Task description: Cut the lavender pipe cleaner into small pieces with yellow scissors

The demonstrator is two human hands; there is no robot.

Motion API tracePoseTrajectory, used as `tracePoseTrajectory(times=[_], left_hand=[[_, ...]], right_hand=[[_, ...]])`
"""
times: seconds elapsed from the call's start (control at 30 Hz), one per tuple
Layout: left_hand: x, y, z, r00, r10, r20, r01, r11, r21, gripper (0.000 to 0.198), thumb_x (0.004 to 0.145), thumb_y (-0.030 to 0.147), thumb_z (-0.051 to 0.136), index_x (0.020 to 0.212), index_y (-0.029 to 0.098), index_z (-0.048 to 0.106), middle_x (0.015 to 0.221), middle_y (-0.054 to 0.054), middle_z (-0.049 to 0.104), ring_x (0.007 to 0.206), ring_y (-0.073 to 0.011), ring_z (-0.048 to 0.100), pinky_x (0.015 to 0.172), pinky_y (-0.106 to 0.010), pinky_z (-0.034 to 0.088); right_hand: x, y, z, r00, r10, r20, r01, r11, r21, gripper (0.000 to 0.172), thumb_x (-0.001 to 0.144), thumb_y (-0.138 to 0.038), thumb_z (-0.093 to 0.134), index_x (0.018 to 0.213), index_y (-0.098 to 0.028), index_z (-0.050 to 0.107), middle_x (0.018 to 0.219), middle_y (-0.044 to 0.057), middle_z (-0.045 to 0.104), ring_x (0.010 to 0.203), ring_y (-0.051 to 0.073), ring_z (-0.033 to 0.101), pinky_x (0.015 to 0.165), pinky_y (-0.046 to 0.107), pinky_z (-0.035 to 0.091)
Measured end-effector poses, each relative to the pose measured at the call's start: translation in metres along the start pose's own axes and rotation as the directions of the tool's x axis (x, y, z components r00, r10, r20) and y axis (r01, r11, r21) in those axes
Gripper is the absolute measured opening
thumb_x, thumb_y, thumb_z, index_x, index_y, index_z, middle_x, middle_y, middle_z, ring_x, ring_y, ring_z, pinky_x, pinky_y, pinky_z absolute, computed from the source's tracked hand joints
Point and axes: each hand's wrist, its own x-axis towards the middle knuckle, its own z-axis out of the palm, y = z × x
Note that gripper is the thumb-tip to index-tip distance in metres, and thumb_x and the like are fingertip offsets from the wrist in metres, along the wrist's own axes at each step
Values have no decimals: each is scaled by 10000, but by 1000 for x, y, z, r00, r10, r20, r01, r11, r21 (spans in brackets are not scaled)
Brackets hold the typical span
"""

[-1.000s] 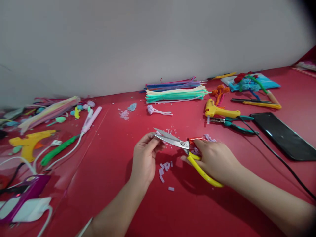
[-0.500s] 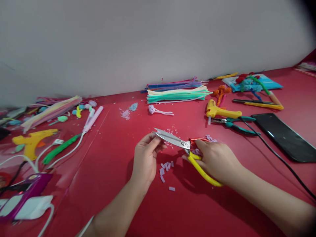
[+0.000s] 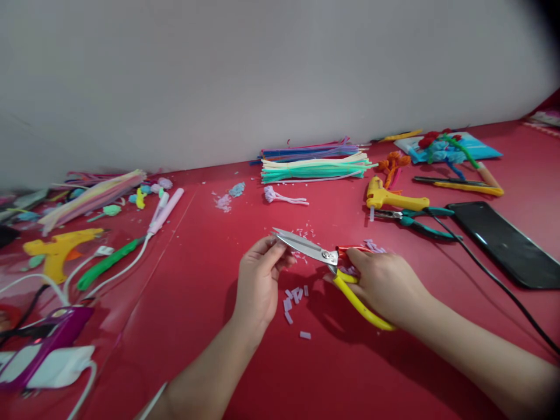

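My right hand [image 3: 378,280] grips scissors [image 3: 306,246] by their red and yellow handles, with the blades pointing left. At the blade tips, my left hand [image 3: 261,280] is pinched closed; whatever lies between its fingertips is too small or hidden to make out. Several short pale lilac pieces [image 3: 296,294] are scattered on the red table below the blades. Tiny lilac scraps [image 3: 301,255] lie behind the scissors, and more lilac pieces [image 3: 373,247] sit just beyond my right hand.
Behind stand bundled pipe cleaners [image 3: 315,167] and a small lilac pipe-cleaner shape [image 3: 286,196]. To the right lie a yellow glue gun [image 3: 396,199], green-handled pliers [image 3: 426,224] and a black phone [image 3: 503,242]. On the left are another yellow glue gun [image 3: 59,248], cables and a purple power strip [image 3: 52,344].
Almost nothing differs. Both hands and the scissors keep their places; the whole view has shifted very slightly.
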Motion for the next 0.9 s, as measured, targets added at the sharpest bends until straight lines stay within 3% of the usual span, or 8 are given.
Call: tracePoseTrajectory(times=[0.37, 0.53, 0.73, 0.9], left_hand=[[0, 1, 1, 999, 24, 24, -24, 1000, 10, 62, 691, 178, 578, 739, 144, 599, 678, 0, 585, 579, -60, 521, 563, -164, 409], [-2, 2, 3, 996, -38, 80, 36, 999, 17, 83, 704, 201, 570, 766, 145, 572, 704, -16, 597, 603, -75, 535, 594, -188, 420], [-6, 0, 7, 946, -206, 250, 173, 974, 149, 113, 718, 239, 557, 752, 131, 563, 673, -41, 597, 575, -99, 540, 583, -222, 436], [-10, 0, 10, 899, -281, 335, 175, 933, 314, 134, 718, 263, 552, 743, 136, 585, 657, -47, 601, 549, -112, 548, 546, -231, 442]], right_hand=[[0, 1, -2, 1000, 27, -15, -27, 999, -30, 355, 733, -522, 355, 661, -196, 473, 496, 18, 534, 424, 122, 452, 442, 250, 128], [2, 5, -5, 993, 105, -45, -104, 994, 36, 355, 726, -532, 361, 653, -199, 459, 500, 11, 519, 423, 119, 446, 440, 244, 157], [4, 2, -7, 992, 126, 20, -124, 926, 355, 267, 719, -455, 415, 657, -200, 470, 525, -4, 507, 445, 98, 406, 445, 223, 215], [2, -5, -8, 989, 64, 135, -140, 711, 689, 183, 715, -350, 424, 687, -182, 492, 575, -11, 519, 519, 99, 437, 454, 205, 276]])
